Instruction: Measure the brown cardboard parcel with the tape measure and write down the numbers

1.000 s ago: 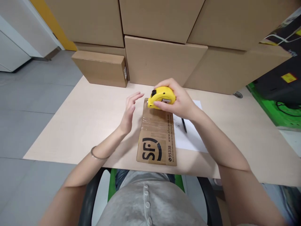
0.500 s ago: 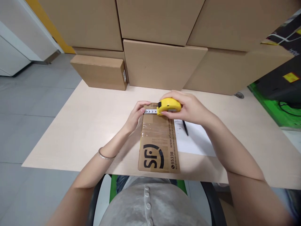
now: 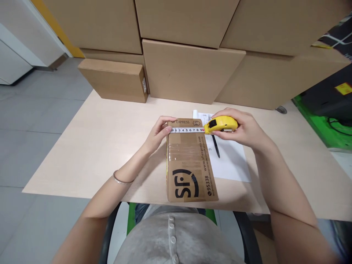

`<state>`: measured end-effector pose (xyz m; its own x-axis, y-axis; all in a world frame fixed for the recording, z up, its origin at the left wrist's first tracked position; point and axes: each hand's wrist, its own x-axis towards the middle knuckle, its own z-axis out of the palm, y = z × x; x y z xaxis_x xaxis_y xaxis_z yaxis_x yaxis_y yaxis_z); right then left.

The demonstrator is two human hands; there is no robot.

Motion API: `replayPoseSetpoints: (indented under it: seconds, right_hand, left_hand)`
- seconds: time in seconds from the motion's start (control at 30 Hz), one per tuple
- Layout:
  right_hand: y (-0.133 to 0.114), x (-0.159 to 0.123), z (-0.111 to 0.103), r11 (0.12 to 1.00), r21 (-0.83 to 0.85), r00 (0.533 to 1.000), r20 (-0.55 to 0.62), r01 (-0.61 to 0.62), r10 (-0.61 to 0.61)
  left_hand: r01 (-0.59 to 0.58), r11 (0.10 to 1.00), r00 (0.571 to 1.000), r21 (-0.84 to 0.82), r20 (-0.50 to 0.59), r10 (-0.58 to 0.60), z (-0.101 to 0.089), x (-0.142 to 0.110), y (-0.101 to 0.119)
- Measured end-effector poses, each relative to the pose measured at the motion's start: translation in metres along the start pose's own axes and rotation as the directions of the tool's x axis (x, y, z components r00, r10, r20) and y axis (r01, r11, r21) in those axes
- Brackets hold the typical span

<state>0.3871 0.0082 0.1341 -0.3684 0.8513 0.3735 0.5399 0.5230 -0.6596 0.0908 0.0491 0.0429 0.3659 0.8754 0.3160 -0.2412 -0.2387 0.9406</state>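
Observation:
A flat brown SF Express cardboard box [image 3: 189, 165] lies on the pale wooden table [image 3: 90, 146] in front of me. My right hand [image 3: 244, 128] grips a yellow tape measure [image 3: 220, 124] just past the box's far right corner. Its white blade [image 3: 187, 129] stretches leftward across the box's far end. My left hand [image 3: 159, 134] pinches the blade's tip at the box's far left corner.
A white sheet of paper [image 3: 231, 161] with a black pen [image 3: 216, 146] lies right of the box. Large cardboard boxes [image 3: 189, 69] are stacked along the table's back, with a smaller one [image 3: 112, 80] at back left. A green and black item [image 3: 324, 121] sits at right.
My left hand came in and took the blade's tip at the box's left corner. My right hand pulled the tape measure rightward, drawing the blade out across the box.

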Motion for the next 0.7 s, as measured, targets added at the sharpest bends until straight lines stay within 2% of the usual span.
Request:
replayPoseSetpoints:
  seconds: [0.17,0.3,0.53,0.6,0.7]
  right_hand:
    - [-0.006,0.0,-0.006,0.999,-0.041,0.999,0.029,-0.024,0.026]
    - [-0.026,0.007,-0.005,0.994,-0.106,0.999,0.033,-0.019,0.022]
    - [-0.059,0.043,0.048,0.979,-0.188,0.986,0.158,0.079,-0.049]
    - [-0.06,0.045,0.055,0.991,-0.124,0.993,0.109,0.055,-0.041]
    - [-0.047,0.038,0.053,0.987,0.132,0.989,-0.107,-0.091,0.106]
  left_hand:
    - [0.004,1.0,1.0,-0.001,-0.011,-0.004,-0.001,-0.001,-0.005]
    - [-0.013,0.999,1.0,0.029,0.005,0.013,-0.003,-0.002,-0.006]
    - [-0.098,0.984,0.995,0.148,0.037,0.093,-0.016,-0.001,-0.013]
    - [-0.156,0.965,0.988,0.209,0.018,0.156,-0.023,-0.012,-0.007]
    - [-0.265,0.886,0.945,0.381,-0.082,0.318,-0.028,-0.044,0.012]
